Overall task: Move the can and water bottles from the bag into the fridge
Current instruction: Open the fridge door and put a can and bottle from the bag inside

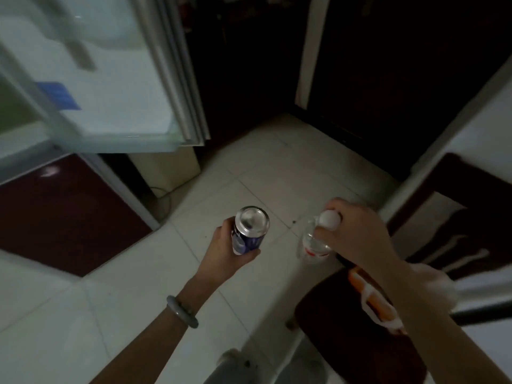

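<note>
One can (251, 230), blue with a silver top, and one clear bottle (315, 239) with a white cap and red label; whether a second bottle hides behind it cannot be told. Two hands: the left hand (228, 254) has the can, the right hand (353, 234) the bottle. One bracelet (181, 311) on the left wrist. One open fridge door (91, 76). One white and orange bag (372, 297). One dark stool (357, 336)
</note>
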